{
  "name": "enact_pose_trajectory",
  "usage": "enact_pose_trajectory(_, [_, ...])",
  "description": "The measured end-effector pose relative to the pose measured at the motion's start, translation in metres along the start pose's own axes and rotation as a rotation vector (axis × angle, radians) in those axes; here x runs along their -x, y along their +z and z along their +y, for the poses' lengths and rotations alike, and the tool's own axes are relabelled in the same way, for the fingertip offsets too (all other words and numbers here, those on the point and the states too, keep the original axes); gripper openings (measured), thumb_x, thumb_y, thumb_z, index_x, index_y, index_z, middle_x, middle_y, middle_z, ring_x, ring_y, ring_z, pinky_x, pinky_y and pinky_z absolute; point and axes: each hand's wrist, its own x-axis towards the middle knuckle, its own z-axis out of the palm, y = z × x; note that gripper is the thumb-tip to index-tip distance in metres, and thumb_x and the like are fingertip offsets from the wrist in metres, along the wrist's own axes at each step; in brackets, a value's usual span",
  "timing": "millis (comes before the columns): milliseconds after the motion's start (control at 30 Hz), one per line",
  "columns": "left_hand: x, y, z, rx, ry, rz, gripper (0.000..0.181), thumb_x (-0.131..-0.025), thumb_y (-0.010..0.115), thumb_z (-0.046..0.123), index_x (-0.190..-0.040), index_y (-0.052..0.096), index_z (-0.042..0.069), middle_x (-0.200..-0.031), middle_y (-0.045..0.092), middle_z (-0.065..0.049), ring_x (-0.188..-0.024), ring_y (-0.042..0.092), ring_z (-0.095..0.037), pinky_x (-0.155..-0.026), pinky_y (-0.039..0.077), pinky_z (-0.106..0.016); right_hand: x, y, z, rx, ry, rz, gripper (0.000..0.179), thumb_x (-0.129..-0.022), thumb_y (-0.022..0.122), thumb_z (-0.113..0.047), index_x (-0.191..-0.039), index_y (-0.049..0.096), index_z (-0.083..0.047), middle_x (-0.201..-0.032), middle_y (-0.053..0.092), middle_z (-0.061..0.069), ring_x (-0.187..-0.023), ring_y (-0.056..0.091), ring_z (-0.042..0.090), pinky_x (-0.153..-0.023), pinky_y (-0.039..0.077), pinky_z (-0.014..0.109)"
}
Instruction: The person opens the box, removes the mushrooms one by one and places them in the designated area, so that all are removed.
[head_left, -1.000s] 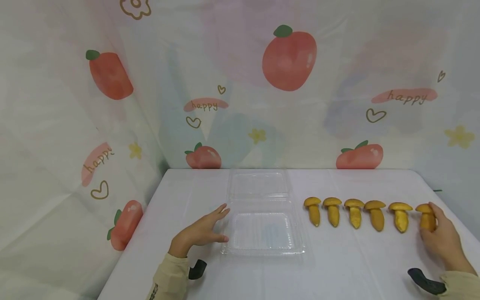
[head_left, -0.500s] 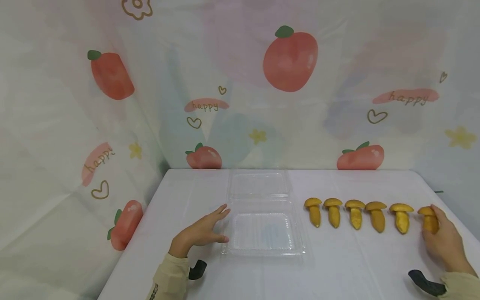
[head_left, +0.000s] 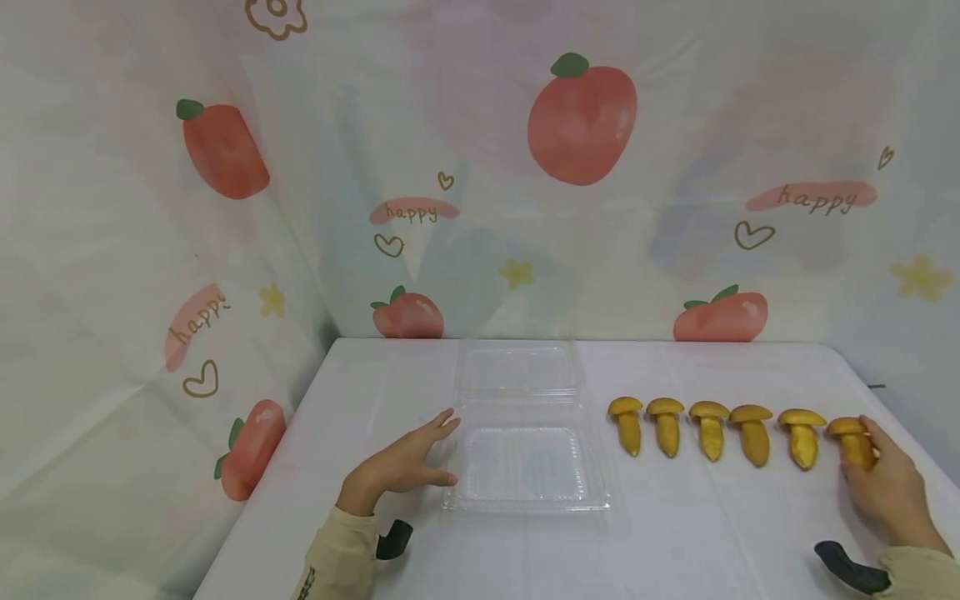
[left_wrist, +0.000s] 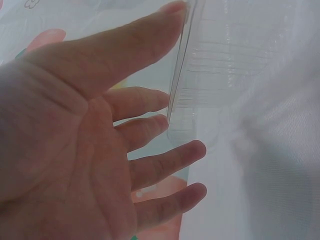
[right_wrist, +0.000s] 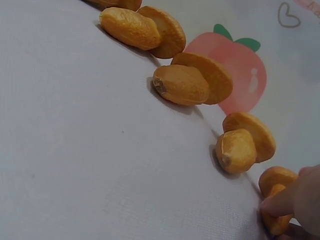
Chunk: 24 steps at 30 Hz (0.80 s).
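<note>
A yellow-brown mushroom (head_left: 853,450) lies at the right end of a row of similar ones. My right hand (head_left: 892,487) holds it from the right, thumb and fingers at its stem and cap; the right wrist view shows the thumb over the mushroom (right_wrist: 272,180). A clear plastic clamshell box (head_left: 521,467) lies unfolded at the middle of the table, its lid (head_left: 517,368) laid back behind it. Fingers spread, my left hand (head_left: 401,462) stands at the box's left side. In the left wrist view, the thumb and fingertips are right at the clear rim (left_wrist: 179,65).
Several more mushrooms (head_left: 708,429) lie in line between box and right hand, caps away from me. The table has a white cloth (head_left: 675,542). A fruit-print curtain (head_left: 480,125) hangs behind and at the left. Black straps (head_left: 851,567) stick out near both wrists.
My right hand has shifted slightly towards me with the end mushroom, which now sits a little lower beside its neighbour. The left hand and the box look the same.
</note>
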Motion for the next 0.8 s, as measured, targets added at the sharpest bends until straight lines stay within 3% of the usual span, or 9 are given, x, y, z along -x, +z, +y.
enact_pose_trajectory(233, [0.0005, -0.0003, 0.0000, 0.008, 0.006, -0.001, 0.088, -0.089, 0.079, 0.024, -0.159, 0.029, 0.003, -0.170, 0.018, -0.016, -0.155, 0.023, -0.039, -0.121, 0.030, -0.061, -0.0025, 0.0023, -0.0019, -0.003, 0.025, 0.027, 0.079, -0.094, 0.045, 0.005, -0.159, 0.001, 0.003, -0.151, 0.020, 0.046, -0.137, 0.024, 0.064, -0.115, 0.024, 0.072])
enact_pose_trajectory(467, [0.0007, -0.0002, 0.0007, -0.002, 0.015, 0.002, 0.088, -0.089, 0.079, 0.023, -0.159, 0.029, 0.002, -0.169, 0.018, -0.017, -0.155, 0.024, -0.040, -0.121, 0.029, -0.061, -0.0042, 0.0046, 0.0006, -0.003, 0.048, 0.016, 0.078, -0.096, 0.044, 0.004, -0.160, 0.000, 0.001, -0.154, 0.016, 0.044, -0.139, 0.023, 0.063, -0.114, 0.026, 0.072])
enact_pose_trajectory(800, [0.0006, 0.0010, -0.0010, -0.009, 0.020, 0.005, 0.089, -0.088, 0.080, 0.023, -0.158, 0.030, 0.002, -0.169, 0.019, -0.018, -0.155, 0.024, -0.041, -0.121, 0.029, -0.062, -0.0041, 0.0055, 0.0021, -0.010, 0.030, 0.005, 0.078, -0.096, 0.043, 0.002, -0.159, -0.001, 0.002, -0.153, 0.017, 0.045, -0.139, 0.023, 0.064, -0.114, 0.024, 0.073])
